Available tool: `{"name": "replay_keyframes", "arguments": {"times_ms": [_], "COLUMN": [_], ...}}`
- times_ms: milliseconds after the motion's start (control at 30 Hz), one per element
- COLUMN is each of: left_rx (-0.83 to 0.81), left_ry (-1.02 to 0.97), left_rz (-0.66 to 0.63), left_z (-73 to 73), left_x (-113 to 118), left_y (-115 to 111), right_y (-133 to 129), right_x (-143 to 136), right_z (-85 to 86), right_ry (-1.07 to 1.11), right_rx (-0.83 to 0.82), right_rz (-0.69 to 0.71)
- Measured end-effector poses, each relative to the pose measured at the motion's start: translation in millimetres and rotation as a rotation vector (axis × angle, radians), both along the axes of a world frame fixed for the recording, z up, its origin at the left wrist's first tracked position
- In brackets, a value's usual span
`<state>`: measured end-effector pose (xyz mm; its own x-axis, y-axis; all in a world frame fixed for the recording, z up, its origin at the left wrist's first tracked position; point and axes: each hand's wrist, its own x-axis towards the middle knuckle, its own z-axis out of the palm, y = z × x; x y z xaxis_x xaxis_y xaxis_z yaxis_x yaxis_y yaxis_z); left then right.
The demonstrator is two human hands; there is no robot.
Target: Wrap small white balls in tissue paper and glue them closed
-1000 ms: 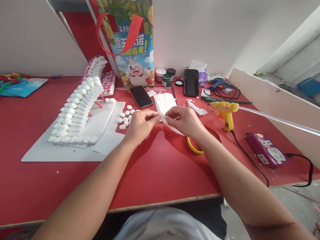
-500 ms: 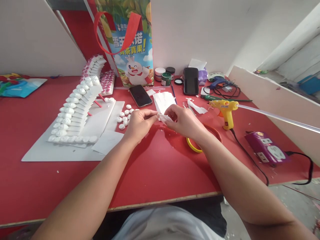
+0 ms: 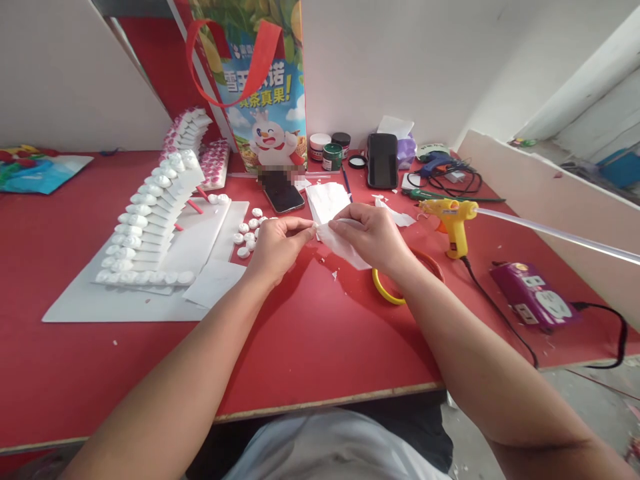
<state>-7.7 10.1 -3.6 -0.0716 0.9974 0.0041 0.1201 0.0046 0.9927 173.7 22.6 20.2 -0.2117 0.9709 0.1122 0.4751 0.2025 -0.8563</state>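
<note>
A thin white paper strip [image 3: 345, 245] stretches between my two hands over the red table. My left hand [image 3: 281, 245] pinches its left end between thumb and fingertips. My right hand [image 3: 373, 235] is closed on the strip farther along, and the free part hangs below the fingers. Just behind the hands lies a stack of white paper [image 3: 327, 202]. Several small white paper rosettes [image 3: 244, 238] sit beside my left hand, some hidden behind it. Whether a rosette is forming in the left fingertips I cannot tell.
At left, a curved row of white rosettes [image 3: 145, 210] stands on a white foam board [image 3: 75, 300]. A yellow glue gun [image 3: 453, 223], a purple power box [image 3: 534, 295] and a tape roll [image 3: 383, 287] are at right. Behind lie phones [image 3: 283, 191], paint jars [image 3: 332, 157] and a gift bag [image 3: 270, 127].
The white strip now shows longer, hanging out below my right hand, where before it was bunched between the fingers. My right hand has turned slightly; the left is nearly still.
</note>
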Motion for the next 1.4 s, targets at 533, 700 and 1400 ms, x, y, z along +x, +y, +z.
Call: {"name": "replay_keyframes", "arguments": {"times_ms": [533, 700, 1400], "left_rx": [0.021, -0.002, 0.278], "left_ry": [-0.014, -0.070, 0.000], "left_rz": [-0.022, -0.004, -0.195], "left_z": [0.3, 0.4, 2.8], "left_x": [2.8, 3.2, -6.1], "left_y": [-1.8, -1.3, 1.0], "right_y": [1.5, 0.0, 9.3], "right_x": [-5.9, -8.5, 9.1], "right_z": [-9.2, -9.2, -0.2], "right_ry": [-0.061, -0.141, 0.749], "right_rx": [-0.124, -0.019, -0.902], "right_rz": [0.091, 0.092, 0.401]}}
